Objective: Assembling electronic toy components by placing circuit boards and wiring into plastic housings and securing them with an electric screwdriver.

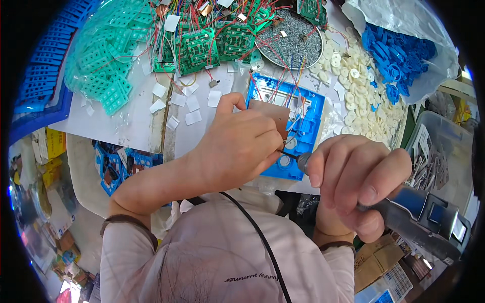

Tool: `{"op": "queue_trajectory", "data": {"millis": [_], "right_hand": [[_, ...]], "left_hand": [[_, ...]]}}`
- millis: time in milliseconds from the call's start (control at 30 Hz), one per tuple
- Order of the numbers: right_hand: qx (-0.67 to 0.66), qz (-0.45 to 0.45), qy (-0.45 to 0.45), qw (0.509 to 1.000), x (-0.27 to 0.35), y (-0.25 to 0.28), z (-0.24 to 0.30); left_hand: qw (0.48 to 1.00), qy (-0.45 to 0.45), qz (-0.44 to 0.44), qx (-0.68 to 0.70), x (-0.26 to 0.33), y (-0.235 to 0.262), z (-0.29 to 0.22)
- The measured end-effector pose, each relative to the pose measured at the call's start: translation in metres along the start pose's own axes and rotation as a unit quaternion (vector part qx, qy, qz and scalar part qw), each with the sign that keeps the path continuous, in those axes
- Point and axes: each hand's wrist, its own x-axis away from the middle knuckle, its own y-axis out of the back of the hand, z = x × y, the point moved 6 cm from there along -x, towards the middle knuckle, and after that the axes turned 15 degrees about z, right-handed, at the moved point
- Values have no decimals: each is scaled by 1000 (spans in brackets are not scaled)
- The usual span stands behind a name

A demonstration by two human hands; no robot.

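My left hand (237,146) rests on a blue plastic housing (308,126) lying on the white table, its fingers pinched at the tip of a driver bit and against a brown circuit board (270,113) set in the housing. Coloured wires run from the housing toward the back. My right hand (353,182) grips a grey and blue electric screwdriver (424,214), its metal tip (300,161) pointing left at the housing's near edge.
A round tray of screws (293,43) stands at the back. Green circuit boards with wires (202,48) lie beside it, with a bag of teal keypads (108,60) on the left. White discs (353,96) and blue parts in a bag (399,55) lie on the right.
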Motion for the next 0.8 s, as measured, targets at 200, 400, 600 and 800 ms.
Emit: {"op": "queue_trajectory", "data": {"millis": [200,400,600,800], "right_hand": [[17,31,-29,999,-1,0,3],[9,-26,-7,1000,9,3,1],[87,-111,-1,990,28,20,5],[99,-92,-1,991,25,23,4]], "left_hand": [[999,-27,28,-37,-4,1,-5],[998,-54,5,-37,7,2,3],[997,-36,14,-59,18,6,8],[992,-34,77,-90,27,-7,8]]}}
